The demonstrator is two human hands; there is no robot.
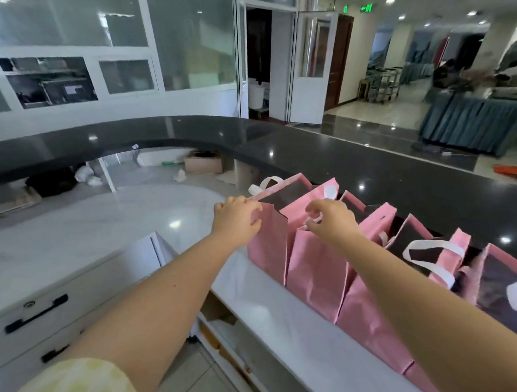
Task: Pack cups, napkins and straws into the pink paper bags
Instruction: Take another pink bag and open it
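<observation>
**Bags may tip, tear or get mixed up; no items to pack in view**

Head view. A row of pink paper bags (372,324) stands along the back edge of the white tabletop (271,313), backs against the dark raised counter (368,161). The L hand (237,223) has its fingers (252,208) curled over the rim of the end bag (268,248) at the far end of the row, gripping it. The R hand (332,222) pinches the white handle (314,220) of the second bag (316,270), which touches the end bag.

Risks, my judgement:
- Bags look light & stand side to side. A hard tug on a rim could tip one into its neighbours, or slide it toward the tabletop's front edge.
- Pulling w/ one thin paper handle could rip it from the bag wall.
- Squeezing a rim may crease it, so the mouth folds shut & items snag going in.
- Mouths overlap, so an item could drop into the wrong bag or between two.
- The dark counter edge sits close over the row, so there's little room to reach in.

Counts:
- Pink bags: approx. six. The near ones overlap & the frame cuts the last, so poss. more.
- Cups 0, napkins 0, straws 0 in view. Bag insides are dark, so can't tell the contents.
- Hands: 2, both on bags.
</observation>
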